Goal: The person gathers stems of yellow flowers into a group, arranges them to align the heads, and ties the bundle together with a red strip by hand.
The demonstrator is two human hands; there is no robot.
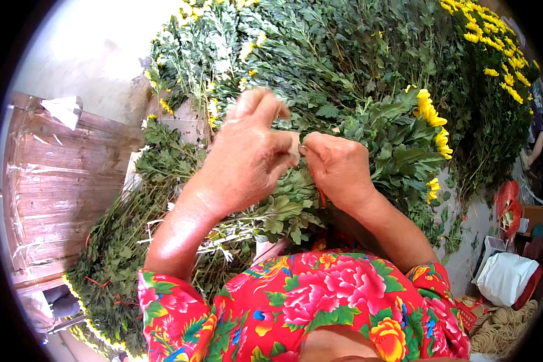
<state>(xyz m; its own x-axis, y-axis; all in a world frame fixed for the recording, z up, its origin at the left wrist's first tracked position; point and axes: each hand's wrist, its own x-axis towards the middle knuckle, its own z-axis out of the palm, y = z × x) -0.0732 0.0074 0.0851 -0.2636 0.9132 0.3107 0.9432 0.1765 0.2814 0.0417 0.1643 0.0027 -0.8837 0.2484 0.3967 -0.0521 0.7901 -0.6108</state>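
My left hand point(253, 149) is raised over the flowers at the centre, its fingers bent and blurred; whether they grip anything cannot be told. Close on its right, my right hand point(335, 167) has its fingertips pinched together on a thin red tie point(319, 186) that hangs down below them. Under and beside both hands lies a bunch of yellow chrysanthemums point(396, 145), its leafy green stems running left and its blooms point(430, 108) facing right. Pale cut stem ends point(226, 235) show below my left forearm.
A large heap of chrysanthemums point(326, 54) fills the far side. More tied bundles point(113, 253) lie at left, beside a wooden plank door point(68, 185). At right are a white bag point(507, 278), coiled rope point(502, 330) and a red net bag point(508, 208). Part of another person's arm point(536, 151) shows at the right edge.
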